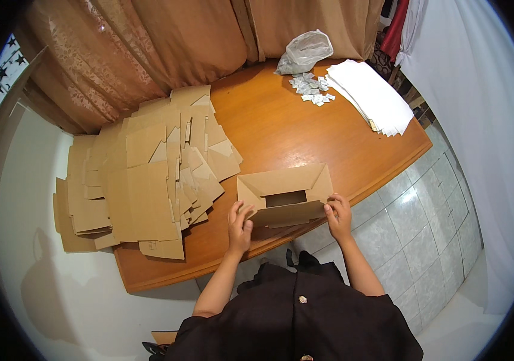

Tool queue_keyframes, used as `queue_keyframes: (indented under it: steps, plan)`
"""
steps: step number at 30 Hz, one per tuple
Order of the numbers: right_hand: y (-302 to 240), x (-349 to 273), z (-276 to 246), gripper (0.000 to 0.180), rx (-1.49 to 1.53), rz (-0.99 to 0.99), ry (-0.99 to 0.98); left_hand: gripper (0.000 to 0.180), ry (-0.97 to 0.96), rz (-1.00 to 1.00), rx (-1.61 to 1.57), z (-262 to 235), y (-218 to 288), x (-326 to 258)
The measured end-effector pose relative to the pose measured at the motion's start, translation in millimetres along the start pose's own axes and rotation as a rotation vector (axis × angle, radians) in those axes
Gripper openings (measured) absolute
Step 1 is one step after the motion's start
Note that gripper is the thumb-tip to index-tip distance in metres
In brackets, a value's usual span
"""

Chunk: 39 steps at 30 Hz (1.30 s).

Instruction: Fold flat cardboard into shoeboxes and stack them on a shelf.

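Two hands: both work on one cardboard box (pixel 285 197) at the near edge of the wooden table (pixel 281 129).
Left hand (pixel 239 227): fingers curled, not clenched; fingertips press on the near-left corner of the box, with the thumb along the front flap. It touches the box, but a full grasp cannot be told.
Right hand (pixel 339 215): fingers bent, pinching the right end of the front flap at the box's near-right corner.
Arms: both forearms rise from the lower edge, bare below short black sleeves, angling inward so the hands sit at either end of the flap.
Box: half-formed brown carton between the hands, side flaps folded in, a dark rectangular gap open in its middle, the front flap lying toward the person.
Left of the left hand: a wide heap of flat cardboard blanks (pixel 143 174), just beside the box.
Beyond the right hand: a stack of white sheets (pixel 372 96), well apart, at the far table corner.
Beyond the box: small silver-white sachets (pixel 312 90) beside a crumpled clear plastic bag (pixel 305 51).
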State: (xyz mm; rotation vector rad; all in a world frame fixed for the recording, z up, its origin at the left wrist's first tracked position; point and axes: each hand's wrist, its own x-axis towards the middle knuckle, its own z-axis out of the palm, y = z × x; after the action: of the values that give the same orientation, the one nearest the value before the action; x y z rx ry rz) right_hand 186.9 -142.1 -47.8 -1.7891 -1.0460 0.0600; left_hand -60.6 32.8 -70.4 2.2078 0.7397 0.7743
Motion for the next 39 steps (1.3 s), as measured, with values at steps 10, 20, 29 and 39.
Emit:
queue_keyframes:
  steps: [10,20,29,39]
  plan:
    - [10.0,-10.3,3.6,0.035,-0.047,-0.196,-0.006,0.039,-0.326,0.074,0.261,-15.2,15.5,85.6]
    - [3.4,-11.4,20.5,0.019,-0.008,-0.015,0.127,0.045,0.135,-0.136,-0.313,-6.0,-13.9,52.6]
    - [-10.0,8.6,21.3,0.029,-0.523,-0.205,-0.175,0.056,-0.372,0.133,0.558,-4.4,30.2,28.1]
    - [-21.6,7.3,21.8,0.043,-0.435,-0.017,-0.118,0.050,0.473,-0.324,-0.189,19.4,-18.9,4.2]
